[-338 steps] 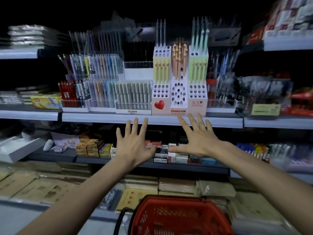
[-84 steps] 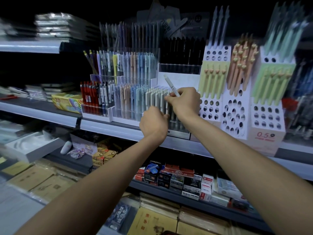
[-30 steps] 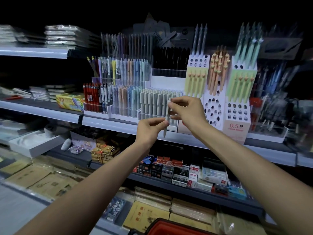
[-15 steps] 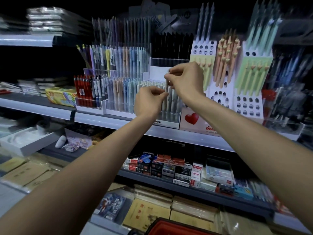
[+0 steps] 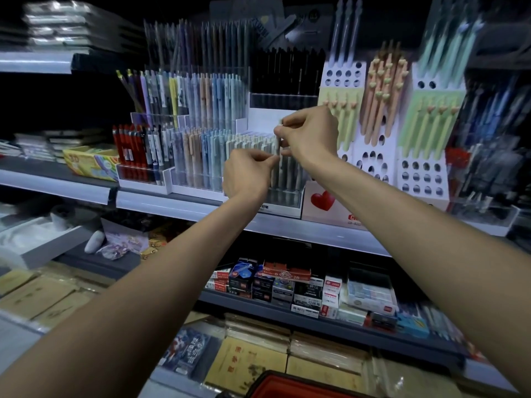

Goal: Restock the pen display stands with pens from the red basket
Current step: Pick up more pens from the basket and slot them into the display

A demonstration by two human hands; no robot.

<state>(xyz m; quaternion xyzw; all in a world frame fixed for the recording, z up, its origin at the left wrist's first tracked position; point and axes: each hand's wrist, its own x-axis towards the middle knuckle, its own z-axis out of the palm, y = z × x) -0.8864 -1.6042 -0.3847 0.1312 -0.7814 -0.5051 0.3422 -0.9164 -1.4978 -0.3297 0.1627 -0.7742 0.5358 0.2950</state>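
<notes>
Your R hand (image 5: 310, 136): thumb + index pinch top of pale pen (image 5: 277, 140), other fingers curled. Your L hand (image 5: 247, 175): fingers curled, thumb + index tips pinch pen's lower part. Pen upright betw. both hands, over right end of pale-pen row in clear tiered stand (image 5: 287, 196) on mid shelf (image 5: 184, 205). Just right of it: white stand w/ red heart (image 5: 323, 201). Rim of red basket (image 5: 301, 387) at bottom edge, below your arms; contents not visible.
</notes>
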